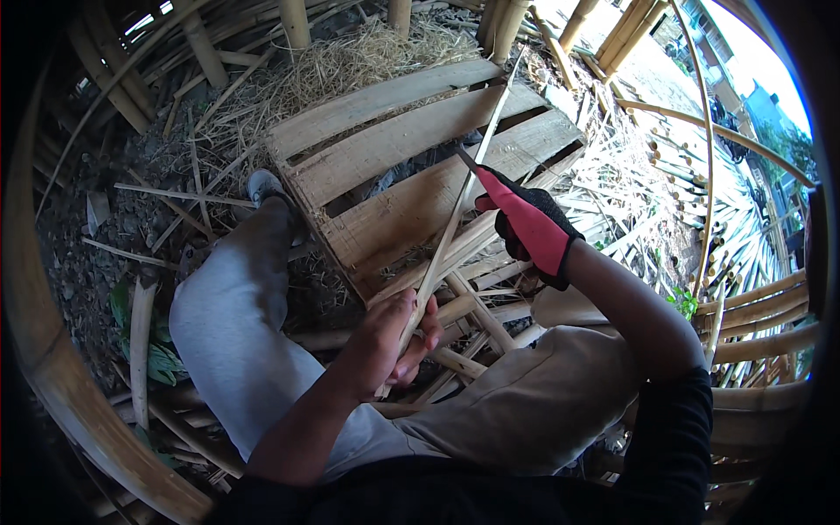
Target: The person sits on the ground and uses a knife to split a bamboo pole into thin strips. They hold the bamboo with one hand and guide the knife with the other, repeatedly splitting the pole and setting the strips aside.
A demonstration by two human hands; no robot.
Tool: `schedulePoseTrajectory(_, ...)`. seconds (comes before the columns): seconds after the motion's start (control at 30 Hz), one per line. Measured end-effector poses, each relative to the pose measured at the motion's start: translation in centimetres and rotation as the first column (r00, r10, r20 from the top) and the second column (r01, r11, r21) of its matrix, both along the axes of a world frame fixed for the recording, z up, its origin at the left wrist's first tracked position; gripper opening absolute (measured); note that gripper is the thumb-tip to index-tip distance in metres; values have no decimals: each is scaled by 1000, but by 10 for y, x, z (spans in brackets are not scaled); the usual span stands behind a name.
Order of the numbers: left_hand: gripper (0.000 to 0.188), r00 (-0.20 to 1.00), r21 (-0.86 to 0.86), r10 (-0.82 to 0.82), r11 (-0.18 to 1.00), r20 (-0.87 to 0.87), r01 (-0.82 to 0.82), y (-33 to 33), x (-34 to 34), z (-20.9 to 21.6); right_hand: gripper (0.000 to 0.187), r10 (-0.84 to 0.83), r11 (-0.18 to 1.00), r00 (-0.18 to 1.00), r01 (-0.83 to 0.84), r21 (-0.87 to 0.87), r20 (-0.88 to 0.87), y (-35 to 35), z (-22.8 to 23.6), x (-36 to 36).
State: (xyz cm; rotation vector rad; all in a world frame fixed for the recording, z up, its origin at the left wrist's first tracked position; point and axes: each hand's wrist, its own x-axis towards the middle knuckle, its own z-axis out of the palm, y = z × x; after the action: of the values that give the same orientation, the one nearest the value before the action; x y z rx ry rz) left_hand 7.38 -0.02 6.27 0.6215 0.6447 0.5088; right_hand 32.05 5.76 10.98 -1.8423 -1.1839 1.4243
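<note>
My bare left hand (pixel 385 339) is wrapped round the lower part of a long split bamboo strip (pixel 449 234). The strip slants up and away to the right, over a slatted wooden pallet (pixel 376 162), and narrows toward its far end. My right hand (pixel 535 223), in a pink and black glove, is closed on a knife whose handle is hidden in the fist. The dark knife blade (pixel 467 159) shows beyond the gloved fingers. It crosses the strip at about mid-length and seems to touch it.
Straw and shavings (pixel 367 61) lie behind the pallet. Bamboo posts (pixel 295 24) stand along the far side. Many cut bamboo poles (pixel 700 201) are piled at the right. A thick curved bamboo pole (pixel 66 385) runs along the left. Bamboo pieces (pixel 477 311) lie between my legs.
</note>
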Motion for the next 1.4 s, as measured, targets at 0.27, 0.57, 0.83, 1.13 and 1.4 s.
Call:
schedulePoseTrajectory(0.27,33,936,533,180,846,-302,9,-28,34,-23,54,57,991,992,-70,-115,-112,-2,0,-21)
schedulePoseTrajectory(0.57,22,935,704,231,709,-270,28,-19,41,-7,40,295,925,912,-348,154,286,0,27,8)
schedulePoseTrajectory(0.83,42,798,919,540,391,-269,45,29,-18,23,39,306,871,843,-436,228,443,-6,16,58)
schedulePoseTrajectory(1.13,62,741,765,531,642,-411,-36,61,-94,90,46,359,882,720,-469,37,594,-20,35,69)
schedulePoseTrajectory(1.4,35,939,901,271,427,-211,79,57,-73,127,31,-70,855,534,-403,327,842,0,26,139)
